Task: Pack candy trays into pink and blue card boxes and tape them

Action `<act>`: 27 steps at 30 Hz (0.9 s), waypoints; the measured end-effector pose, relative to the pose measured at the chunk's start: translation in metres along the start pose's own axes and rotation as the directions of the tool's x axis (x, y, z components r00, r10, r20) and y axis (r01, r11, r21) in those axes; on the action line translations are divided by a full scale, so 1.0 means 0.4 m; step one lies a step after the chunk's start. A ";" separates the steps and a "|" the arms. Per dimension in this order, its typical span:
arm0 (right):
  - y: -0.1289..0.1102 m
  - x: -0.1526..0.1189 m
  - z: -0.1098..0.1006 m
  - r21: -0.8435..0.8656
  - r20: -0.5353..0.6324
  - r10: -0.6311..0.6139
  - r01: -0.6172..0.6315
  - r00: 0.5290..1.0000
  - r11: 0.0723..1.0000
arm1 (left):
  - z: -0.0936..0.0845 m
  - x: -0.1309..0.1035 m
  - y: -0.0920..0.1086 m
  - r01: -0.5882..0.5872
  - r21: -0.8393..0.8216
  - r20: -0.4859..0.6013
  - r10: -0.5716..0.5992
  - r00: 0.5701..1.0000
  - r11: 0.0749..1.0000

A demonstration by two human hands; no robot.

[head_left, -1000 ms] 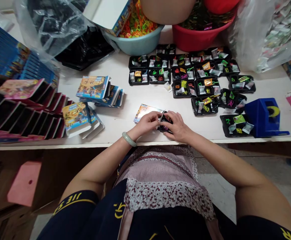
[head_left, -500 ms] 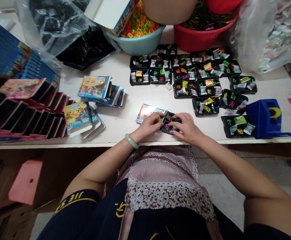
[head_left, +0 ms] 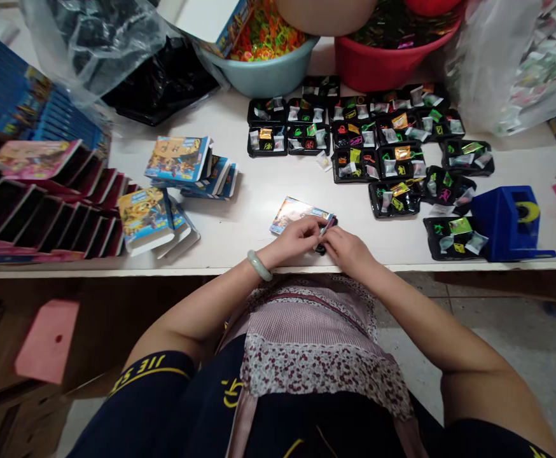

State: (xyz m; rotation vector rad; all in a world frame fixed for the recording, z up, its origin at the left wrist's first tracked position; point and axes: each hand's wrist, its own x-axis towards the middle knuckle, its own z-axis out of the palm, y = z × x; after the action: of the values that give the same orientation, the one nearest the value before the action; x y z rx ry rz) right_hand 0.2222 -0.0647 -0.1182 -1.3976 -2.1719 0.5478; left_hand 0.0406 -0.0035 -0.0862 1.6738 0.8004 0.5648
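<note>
My left hand is closed at the near right corner of a small printed cardboard box lying on the table. My right hand meets it, with fingertips pinched at the box's right end. Between the hands, dark bits of a black compartment tray show; most of it is hidden by my fingers. A thin pinkish edge stands up by the fingertips. How far the tray sits inside the box I cannot tell. A pale green bangle circles my left wrist.
Several filled black trays cover the table's right middle, beside a blue tape dispenser. Printed boxes are stacked left, near rows of open boxes. A light blue basin, red basin and plastic bags stand behind.
The tray's compartments, visible between my hands before, are now mostly covered. My right hand has moved left and closed in by my left. The box has shifted slightly right.
</note>
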 end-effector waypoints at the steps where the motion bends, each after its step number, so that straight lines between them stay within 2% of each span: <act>1: -0.008 0.006 0.000 0.055 -0.015 -0.003 0.004 1.000 0.999 | -0.002 -0.003 0.007 0.001 -0.004 -0.003 -0.001 1.000 1.000; 4: -0.024 0.018 -0.036 0.181 -0.134 -0.014 0.038 0.991 0.983 | -0.028 -0.017 0.049 0.025 -0.062 -0.028 -0.027 0.999 0.998; 6: -0.030 0.027 -0.080 0.148 -0.198 -0.039 0.070 0.979 0.986 | -0.059 -0.028 0.090 0.053 -0.131 -0.052 -0.060 0.997 0.990; 8: -0.037 0.042 -0.116 0.100 -0.178 -0.101 0.120 0.979 0.988 | -0.090 -0.037 0.125 0.063 -0.199 -0.107 -0.086 0.991 0.978; 10: -0.047 0.061 -0.129 0.117 -0.122 -0.138 0.152 0.983 0.981 | -0.112 -0.047 0.139 0.043 -0.263 -0.183 -0.094 0.979 0.964; 13: -0.067 0.085 -0.108 0.177 -0.147 -0.074 0.100 0.986 0.979 | -0.125 -0.071 0.114 -0.023 -0.357 -0.273 -0.080 0.959 0.934; 15: -0.078 0.091 -0.085 0.207 -0.189 -0.034 0.073 0.981 0.976 | -0.121 -0.097 0.079 -0.047 -0.383 -0.277 -0.066 0.959 0.922; 19: -0.082 0.081 -0.060 0.194 -0.161 -0.031 0.062 0.986 0.979 | -0.098 -0.145 0.021 -0.066 -0.350 -0.262 -0.030 0.965 0.934; 22: -0.076 0.061 -0.047 0.278 -0.186 0.022 0.031 0.982 0.960 | -0.077 -0.156 0.002 -0.115 -0.333 -0.329 -0.001 0.944 0.936; 25: -0.075 0.040 -0.019 0.501 -0.330 0.216 -0.023 0.919 0.865 | -0.062 -0.155 -0.007 -0.170 -0.267 -0.423 0.043 0.905 0.949; 27: -0.081 0.030 -0.001 0.576 -0.372 0.319 -0.053 0.872 0.816 | -0.058 -0.156 -0.012 -0.186 -0.150 -0.469 0.096 0.878 0.971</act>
State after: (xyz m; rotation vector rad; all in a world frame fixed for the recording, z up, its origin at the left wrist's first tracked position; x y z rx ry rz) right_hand 0.1949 -0.0664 -0.0970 -1.2585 -1.3538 0.7591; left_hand -0.0180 -0.0352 -0.0826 1.4420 0.9286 1.1372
